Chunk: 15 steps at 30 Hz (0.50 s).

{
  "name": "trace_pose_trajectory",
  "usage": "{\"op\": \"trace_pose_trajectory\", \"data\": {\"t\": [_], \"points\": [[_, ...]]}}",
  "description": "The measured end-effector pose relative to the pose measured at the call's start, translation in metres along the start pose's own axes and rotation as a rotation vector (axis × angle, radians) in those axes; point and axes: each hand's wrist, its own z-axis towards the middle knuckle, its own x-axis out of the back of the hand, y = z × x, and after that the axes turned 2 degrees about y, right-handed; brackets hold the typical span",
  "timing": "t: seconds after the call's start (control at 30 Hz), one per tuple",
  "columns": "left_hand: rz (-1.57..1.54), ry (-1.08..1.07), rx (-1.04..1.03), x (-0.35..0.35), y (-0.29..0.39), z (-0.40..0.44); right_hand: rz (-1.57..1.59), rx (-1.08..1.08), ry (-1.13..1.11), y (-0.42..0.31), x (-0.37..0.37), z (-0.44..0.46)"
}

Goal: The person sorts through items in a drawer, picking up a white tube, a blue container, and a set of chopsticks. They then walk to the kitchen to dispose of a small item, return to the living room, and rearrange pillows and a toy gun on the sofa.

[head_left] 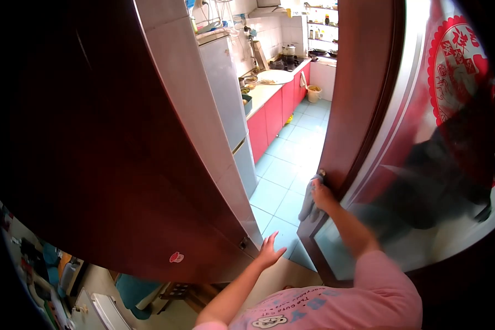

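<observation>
My right hand (322, 195) is closed on a grey cloth (310, 210) that hangs down beside the door's edge. Just above the fingers a small metal door knob (322, 172) shows on the brown wooden door (351, 110). Part of the cloth lies behind the hand. My left hand (270, 252) is in the air at the doorway with its fingers apart, holding nothing. Nearest to it is the dark wooden panel (165, 220) on the left, with a metal latch plate (244, 242) at its edge.
Through the doorway are a blue tiled floor (275, 192), a tall fridge (224, 88) and red cabinets (275, 113) under a counter. A bucket (314, 93) stands farther in. Frosted glass (401, 192) with a red paper decoration (456, 71) fills the door at right.
</observation>
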Motion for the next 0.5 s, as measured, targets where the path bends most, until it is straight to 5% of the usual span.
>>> {"op": "trace_pose_trajectory", "data": {"t": [0.27, 0.33, 0.4, 0.5], "points": [[-0.051, 0.118, -0.082, -0.027, -0.004, 0.114, 0.069, 0.120, -0.119, -0.075, -0.024, -0.057], [-0.126, 0.141, -0.072, -0.021, 0.003, 0.119, -0.012, 0.123, -0.213, -0.094, -0.024, -0.068], [-0.459, -0.094, 0.078, -0.009, 0.003, 0.110, -0.029, 0.134, -0.247, -0.111, -0.036, -0.075], [-0.515, 0.009, -0.081, 0.003, 0.002, 0.078, 0.027, 0.058, -0.311, -0.114, -0.071, -0.080]]}}
